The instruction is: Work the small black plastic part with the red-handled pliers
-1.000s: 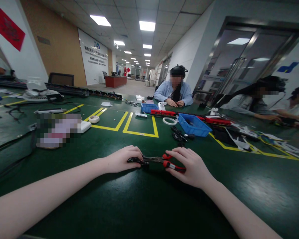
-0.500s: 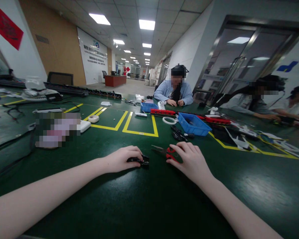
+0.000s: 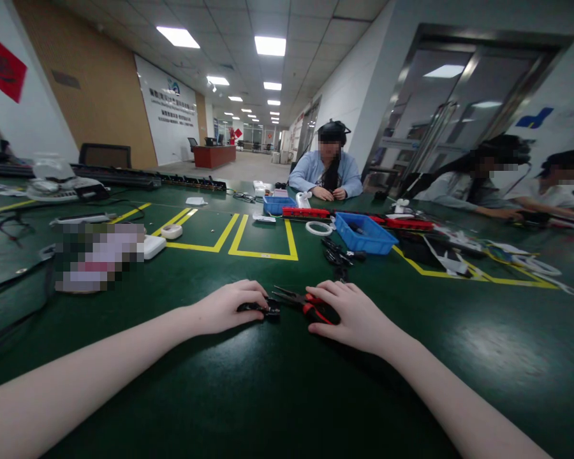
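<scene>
My left hand (image 3: pixel 230 307) is closed around a small black part (image 3: pixel 272 310), whose far end sticks out past the fingertips just above the table. In my right hand (image 3: pixel 356 317) are needle-nose pliers (image 3: pixel 312 311) with red and black handles, the thumb on the near handle and the fingers over the far one. The pliers' jaws point left, a little apart, with their tips by the upper edge of the black part. I cannot tell whether they touch it. My palm hides the handle ends.
Beyond my right hand lie black cables (image 3: pixel 335 253) and a blue bin (image 3: pixel 365 233). A white ring (image 3: pixel 319 228), red strips (image 3: pixel 306 212) and a tape roll (image 3: pixel 172 231) lie farther back. A white box (image 3: pixel 153 247) is left. A person (image 3: pixel 326 169) sits opposite; others sit right.
The pliers in my right hand have moved left, bringing their tips to the black part. Their handles are spread wider. My left hand keeps its hold, and the whole view has shifted slightly.
</scene>
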Tool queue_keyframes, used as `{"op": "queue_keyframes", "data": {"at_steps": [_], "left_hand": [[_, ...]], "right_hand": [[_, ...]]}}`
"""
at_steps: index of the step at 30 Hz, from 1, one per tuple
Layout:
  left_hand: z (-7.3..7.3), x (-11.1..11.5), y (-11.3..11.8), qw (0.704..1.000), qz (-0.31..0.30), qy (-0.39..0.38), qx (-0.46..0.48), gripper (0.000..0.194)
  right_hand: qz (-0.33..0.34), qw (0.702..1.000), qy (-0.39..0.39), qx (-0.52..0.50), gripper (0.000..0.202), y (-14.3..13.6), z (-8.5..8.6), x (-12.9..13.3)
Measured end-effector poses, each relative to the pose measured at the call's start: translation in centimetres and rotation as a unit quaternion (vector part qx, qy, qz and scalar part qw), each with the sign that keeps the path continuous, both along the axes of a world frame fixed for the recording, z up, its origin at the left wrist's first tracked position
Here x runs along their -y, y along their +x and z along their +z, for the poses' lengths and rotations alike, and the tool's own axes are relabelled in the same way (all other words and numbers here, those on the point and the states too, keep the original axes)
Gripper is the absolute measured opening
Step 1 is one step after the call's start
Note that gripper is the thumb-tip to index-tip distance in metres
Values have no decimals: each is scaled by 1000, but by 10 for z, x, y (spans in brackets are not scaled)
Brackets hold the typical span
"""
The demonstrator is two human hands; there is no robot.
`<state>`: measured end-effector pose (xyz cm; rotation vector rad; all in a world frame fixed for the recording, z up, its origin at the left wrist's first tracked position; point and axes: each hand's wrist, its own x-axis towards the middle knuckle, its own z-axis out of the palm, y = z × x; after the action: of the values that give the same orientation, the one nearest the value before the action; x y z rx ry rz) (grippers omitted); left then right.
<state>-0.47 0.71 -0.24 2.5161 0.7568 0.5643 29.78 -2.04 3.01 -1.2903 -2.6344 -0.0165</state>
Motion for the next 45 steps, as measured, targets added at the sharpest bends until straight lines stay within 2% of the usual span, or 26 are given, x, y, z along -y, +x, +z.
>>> {"op": "queue_keyframes", "data": {"at_steps": [4,7,13,17,20,23,29,36,45], "left_hand": [[0,0,0,1000,-3,-4,2,15],[1,1,0,1000,-1,0,-3,15],[0,1,0,1000,4,5,2,16],[-1,0,0,1000,11,6,12,16],[-1,1,0,999,22,12,26,16],[-1,0,0,999,32,24,18,16],[-4,0,-2,997,54,46,-11,18],[-3,1,-3,996,67,53,-28,15],[0,0,-2,997,61,40,-28,15]], "right_hand": [[-43,997,-62,12,77,13,3,0],[-51,996,-74,14,68,15,4,3],[-41,999,-1,11,52,0,-1,9],[-58,998,1,9,42,-11,-3,10],[-88,996,0,-28,34,-14,-5,9],[-108,992,18,-67,34,-12,-9,5],[-74,989,49,-121,32,-5,-15,-1],[-1,985,49,-164,44,-7,-18,2],[20,983,30,-180,48,4,-23,-1]]}}
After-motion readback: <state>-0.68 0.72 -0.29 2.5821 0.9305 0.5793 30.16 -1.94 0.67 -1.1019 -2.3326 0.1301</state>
